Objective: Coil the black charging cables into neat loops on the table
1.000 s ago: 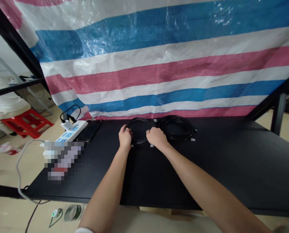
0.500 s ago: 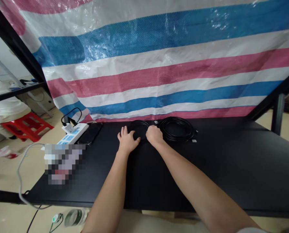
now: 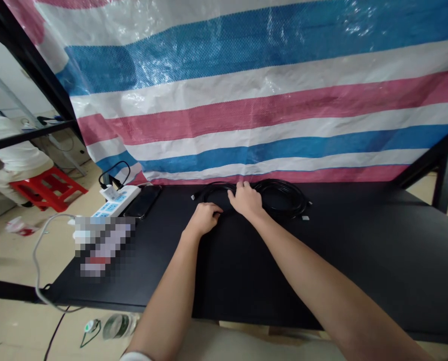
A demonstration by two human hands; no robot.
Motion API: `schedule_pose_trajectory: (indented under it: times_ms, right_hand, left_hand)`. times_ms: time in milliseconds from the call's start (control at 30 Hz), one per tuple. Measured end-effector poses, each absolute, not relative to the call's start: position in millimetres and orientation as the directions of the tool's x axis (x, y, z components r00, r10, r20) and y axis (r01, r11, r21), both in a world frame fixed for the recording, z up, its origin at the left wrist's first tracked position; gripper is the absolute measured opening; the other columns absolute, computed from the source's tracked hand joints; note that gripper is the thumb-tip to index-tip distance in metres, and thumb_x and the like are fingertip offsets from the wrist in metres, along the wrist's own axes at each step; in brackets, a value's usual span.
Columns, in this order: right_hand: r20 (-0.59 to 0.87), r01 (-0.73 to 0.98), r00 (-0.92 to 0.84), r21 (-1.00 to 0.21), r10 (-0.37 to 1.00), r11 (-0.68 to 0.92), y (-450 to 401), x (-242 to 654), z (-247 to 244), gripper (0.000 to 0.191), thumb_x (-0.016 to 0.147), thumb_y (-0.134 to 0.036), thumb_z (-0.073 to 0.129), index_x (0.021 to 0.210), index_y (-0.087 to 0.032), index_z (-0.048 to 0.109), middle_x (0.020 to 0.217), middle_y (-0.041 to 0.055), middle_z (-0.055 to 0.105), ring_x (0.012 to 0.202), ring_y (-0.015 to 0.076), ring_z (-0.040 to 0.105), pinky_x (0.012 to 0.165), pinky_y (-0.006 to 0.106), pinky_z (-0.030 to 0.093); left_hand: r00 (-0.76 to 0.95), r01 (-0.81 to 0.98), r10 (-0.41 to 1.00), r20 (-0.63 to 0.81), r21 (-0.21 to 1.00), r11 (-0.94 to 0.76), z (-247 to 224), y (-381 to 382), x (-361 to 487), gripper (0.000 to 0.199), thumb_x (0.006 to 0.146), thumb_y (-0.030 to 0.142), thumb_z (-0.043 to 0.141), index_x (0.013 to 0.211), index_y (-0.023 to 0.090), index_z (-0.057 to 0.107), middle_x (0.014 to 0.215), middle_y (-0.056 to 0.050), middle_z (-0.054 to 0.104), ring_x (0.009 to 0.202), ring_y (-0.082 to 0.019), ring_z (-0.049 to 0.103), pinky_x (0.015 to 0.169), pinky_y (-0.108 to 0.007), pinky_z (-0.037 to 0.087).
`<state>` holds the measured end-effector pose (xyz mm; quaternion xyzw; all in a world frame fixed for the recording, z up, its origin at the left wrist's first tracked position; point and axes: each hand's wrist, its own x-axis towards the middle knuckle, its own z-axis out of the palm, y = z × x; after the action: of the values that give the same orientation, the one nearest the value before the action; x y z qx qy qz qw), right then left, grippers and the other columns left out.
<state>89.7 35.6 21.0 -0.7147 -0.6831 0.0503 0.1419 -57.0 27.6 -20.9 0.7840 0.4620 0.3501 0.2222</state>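
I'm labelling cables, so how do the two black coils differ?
The left coil looks like a slimmer bundle; the right coil is thicker. The left hand is at the left coil's near side, clear of the right coil. Both are black and lie on the table.

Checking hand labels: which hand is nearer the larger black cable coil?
Right. The right hand is at the left edge of the larger coil, contact unclear; the left hand is farther left, by the near side of the smaller coil.
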Motion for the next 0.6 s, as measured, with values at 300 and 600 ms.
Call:
schedule_pose_trajectory:
  times_ms: [300, 600]
  right_hand:
    - [0.518, 0.881, 0.295, -0.473, 0.803, -0.019, 30, 175, 9, 0.012, 0.076, -0.024, 0.049, 0.075, -0.019, 0.06, 0.078, 0.009, 0.063, 0.076, 0.0241, 0.06, 0.067, 0.034, 0.044]
    - [0.5, 0.751, 0.566, -0.64, 0.656, -0.16, 24, 222, -10, 0.004, 0.067, -0.024, 0.048, 0.064, -0.023, 0.051, 0.071, 0.0068, 0.059, 0.079, 0.0254, 0.057, 0.065, 0.036, 0.042]
  left_hand:
    - [0.254, 0.875, 0.956, 0.145, 0.388, -0.291, -4, 12, -48, 0.038, 0.067, 0.02, 0.066, 0.104, 0.025, 0.072, 0.132, -0.008, 0.059, 0.133, -0.034, 0.041, 0.11, -0.059, 0.024]
    - [0.294, 0.863, 0.948, 0.119, 0.393, -0.317, -9, 14, -40, 0.018, 0.079, 0.018, 0.06, 0.086, 0.026, 0.075, 0.121, -0.008, 0.066, 0.119, -0.028, 0.054, 0.105, -0.055, 0.026]
